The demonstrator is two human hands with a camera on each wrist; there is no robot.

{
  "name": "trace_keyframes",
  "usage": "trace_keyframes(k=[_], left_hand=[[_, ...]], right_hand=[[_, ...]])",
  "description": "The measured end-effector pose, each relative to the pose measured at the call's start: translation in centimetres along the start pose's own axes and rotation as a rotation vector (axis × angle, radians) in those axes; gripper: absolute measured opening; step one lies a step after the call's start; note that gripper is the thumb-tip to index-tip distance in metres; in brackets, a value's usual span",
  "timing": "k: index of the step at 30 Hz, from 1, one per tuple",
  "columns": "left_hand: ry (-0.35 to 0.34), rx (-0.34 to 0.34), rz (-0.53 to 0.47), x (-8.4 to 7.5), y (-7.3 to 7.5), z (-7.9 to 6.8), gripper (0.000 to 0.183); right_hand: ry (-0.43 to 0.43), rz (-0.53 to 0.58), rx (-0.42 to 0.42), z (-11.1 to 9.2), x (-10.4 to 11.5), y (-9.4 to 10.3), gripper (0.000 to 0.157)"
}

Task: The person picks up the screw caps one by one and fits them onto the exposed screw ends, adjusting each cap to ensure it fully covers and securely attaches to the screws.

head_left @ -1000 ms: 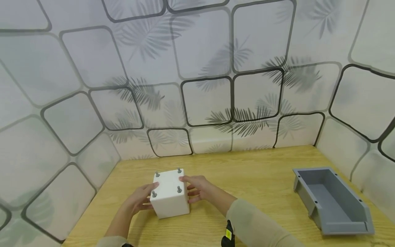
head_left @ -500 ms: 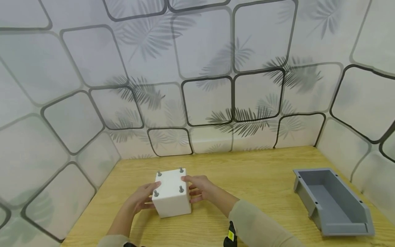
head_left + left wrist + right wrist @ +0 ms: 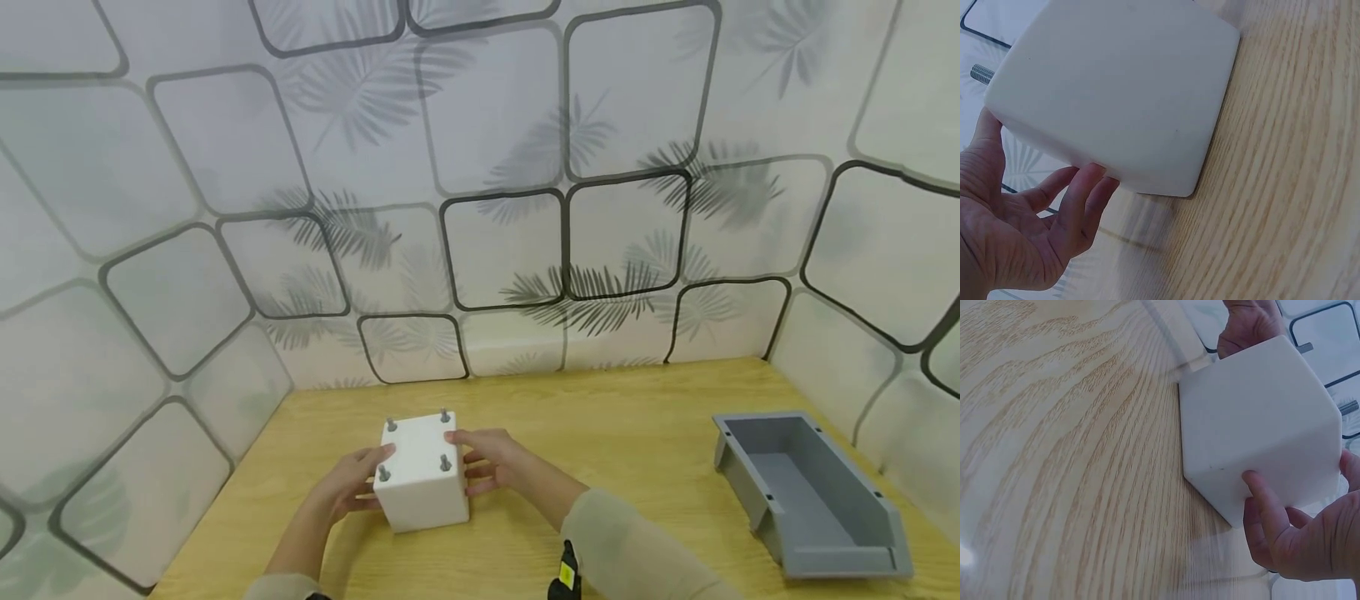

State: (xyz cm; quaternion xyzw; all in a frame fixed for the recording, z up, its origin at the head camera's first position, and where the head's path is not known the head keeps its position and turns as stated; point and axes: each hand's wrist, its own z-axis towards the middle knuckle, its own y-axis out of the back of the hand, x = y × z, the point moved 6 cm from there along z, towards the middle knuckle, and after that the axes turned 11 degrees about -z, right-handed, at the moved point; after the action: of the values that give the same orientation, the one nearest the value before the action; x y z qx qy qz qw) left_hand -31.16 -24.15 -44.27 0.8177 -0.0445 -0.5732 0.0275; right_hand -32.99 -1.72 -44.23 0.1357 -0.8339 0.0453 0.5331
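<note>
A white box-like block [image 3: 418, 454] sits on the wooden table, with a threaded metal stud [image 3: 446, 462] standing up near each top corner. My left hand [image 3: 351, 479] holds its left side, thumb on the top edge and fingers against the side face. On the opposite side my right hand [image 3: 493, 460] grips it in the same way. In the left wrist view the block's lower edge [image 3: 1185, 195] meets the table, and the left fingertips [image 3: 1094, 169] touch its side. The right wrist view shows the right fingertips [image 3: 1251, 477] against the block. Its underside is hidden.
At the right of the wooden table [image 3: 600, 433] stands a grey plastic bin [image 3: 806, 492] with a low front; nothing shows inside it. Patterned walls [image 3: 510, 250] border the table at the back, left and right.
Both hands and the block have shifted slightly to the right together. Their hold on it looks the same, and the grey bin has stayed in place.
</note>
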Motion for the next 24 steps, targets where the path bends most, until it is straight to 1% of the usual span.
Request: trace_keyframes(k=[7,13,17,24], left_hand=[[-0.001,0.000,0.001,0.0,-0.1,0.0,0.084],[0.005,-0.002,-0.012,0.2,-0.2,0.2,0.080],[0.002,0.008,-0.011,0.0,-0.7,0.1,0.081],[0.000,0.011,-0.003,-0.3,-1.4,0.1,0.081]], right_hand=[[0.007,0.010,0.003,0.1,-0.2,0.0,0.079],[0.008,0.000,0.009,0.3,-0.3,0.2,0.082],[0.008,-0.008,-0.001,0.0,-0.3,0.5,0.083],[0.009,-0.006,0.004,-0.3,-0.3,1.3,0.079]])
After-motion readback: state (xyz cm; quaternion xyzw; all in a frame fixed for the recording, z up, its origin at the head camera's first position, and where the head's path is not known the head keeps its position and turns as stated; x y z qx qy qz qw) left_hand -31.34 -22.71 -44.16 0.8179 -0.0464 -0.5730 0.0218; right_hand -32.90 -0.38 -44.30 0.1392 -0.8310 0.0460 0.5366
